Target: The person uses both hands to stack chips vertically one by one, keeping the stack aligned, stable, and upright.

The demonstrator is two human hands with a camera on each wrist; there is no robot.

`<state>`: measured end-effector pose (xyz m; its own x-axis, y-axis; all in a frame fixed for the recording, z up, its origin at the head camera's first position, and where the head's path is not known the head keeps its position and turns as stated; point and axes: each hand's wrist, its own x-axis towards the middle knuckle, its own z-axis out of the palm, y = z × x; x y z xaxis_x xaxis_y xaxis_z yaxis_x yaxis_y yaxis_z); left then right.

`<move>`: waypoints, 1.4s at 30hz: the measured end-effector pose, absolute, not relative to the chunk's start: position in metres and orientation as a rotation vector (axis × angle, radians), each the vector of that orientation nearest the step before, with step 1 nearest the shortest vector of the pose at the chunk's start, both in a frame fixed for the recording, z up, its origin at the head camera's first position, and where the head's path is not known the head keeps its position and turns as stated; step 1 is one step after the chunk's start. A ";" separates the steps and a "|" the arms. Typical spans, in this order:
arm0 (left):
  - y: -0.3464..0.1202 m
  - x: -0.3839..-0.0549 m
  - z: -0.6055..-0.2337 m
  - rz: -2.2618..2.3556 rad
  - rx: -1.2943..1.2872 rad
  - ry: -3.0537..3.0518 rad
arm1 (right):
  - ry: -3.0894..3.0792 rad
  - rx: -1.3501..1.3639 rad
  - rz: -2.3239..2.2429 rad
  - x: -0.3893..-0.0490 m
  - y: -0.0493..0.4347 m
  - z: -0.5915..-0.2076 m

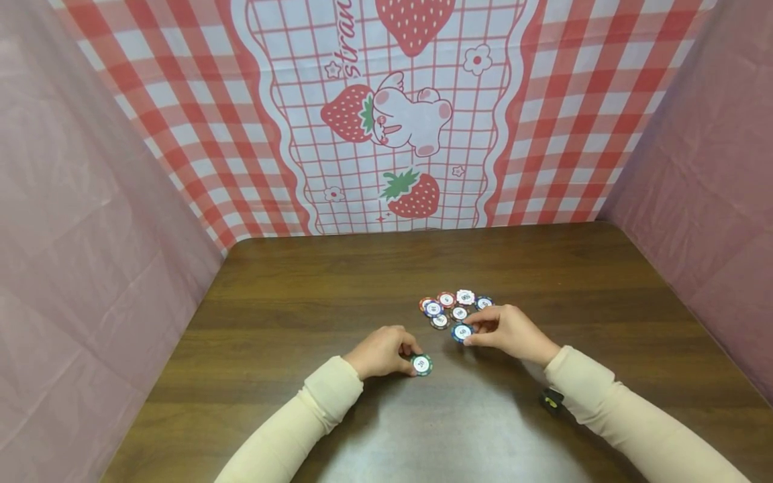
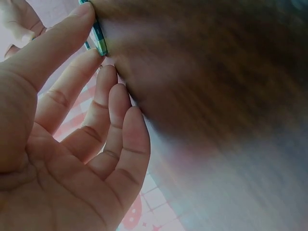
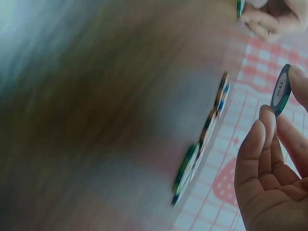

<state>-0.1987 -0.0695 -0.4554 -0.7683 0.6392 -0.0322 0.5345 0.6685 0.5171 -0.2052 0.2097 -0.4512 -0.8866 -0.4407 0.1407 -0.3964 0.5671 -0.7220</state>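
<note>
Two cream sleeves reach in over the wood-grained table [image 1: 290,268], the left sleeve [image 1: 290,429] and the right sleeve [image 1: 634,416]. Under the right cuff shows a small dark object [image 1: 551,400] with a yellow-green mark. The left hand [image 1: 382,352] pinches a green-edged poker chip [image 1: 421,364] between thumb and forefinger, the gap no wider than the chip; its other fingers are loosely bent. I cannot tell whether this chip touches the tabletop. A little farther off, the right hand [image 1: 510,332] holds a blue-edged poker chip [image 1: 462,333] by its rim between thumb and fingertips, and the right wrist view shows it lifted clear of the table.

Just beyond lies a loose cluster of chips, roughly midway between the table's left and right edges and well short of the far edge. On its near side are two brown-edged chips [image 1: 439,322]; behind them, a purple-blue chip [image 1: 433,308] overlaps an orange-red chip [image 1: 424,303]. Farther back sit a red-edged chip [image 1: 446,299], a white-edged chip [image 1: 466,296] and, beside the right hand's fingers, a dark blue chip [image 1: 484,304]. Past the far edge hangs a red-and-white checked cloth [image 1: 543,134] printed with strawberries, between pink side curtains [image 1: 694,168].
</note>
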 end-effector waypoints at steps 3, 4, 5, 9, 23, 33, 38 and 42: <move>-0.069 -0.199 -0.456 0.729 0.951 2.672 | 2.700 -0.796 -1.227 -0.203 0.202 -0.453; -0.069 -0.199 -0.455 0.729 0.949 2.673 | 2.696 -0.821 -1.223 -0.203 0.199 -0.453; -0.069 -0.199 -0.456 0.730 0.948 2.673 | 2.690 -0.845 -1.220 -0.203 0.197 -0.454; -0.069 -0.199 -0.456 0.729 0.947 2.672 | 2.666 -0.925 -1.214 -0.201 0.188 -0.456; -0.070 -0.199 -0.453 0.698 0.935 2.691 | 2.582 -0.988 -1.152 -0.197 0.167 -0.459; -0.068 -0.199 -0.454 0.657 0.899 2.711 | 2.593 -0.989 -1.054 -0.196 0.158 -0.459; -0.068 -0.199 -0.454 0.647 0.894 2.720 | 2.618 -1.009 -0.991 -0.197 0.155 -0.459; -0.068 -0.199 -0.454 0.646 0.890 2.722 | 2.617 -1.027 -0.979 -0.197 0.153 -0.460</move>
<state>-0.1991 -0.0676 -0.4544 -0.7969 0.6014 -0.0576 0.5113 0.7221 0.4659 -0.1968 0.1529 -0.4605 -0.7502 -0.6562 0.0815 -0.5485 0.5487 -0.6309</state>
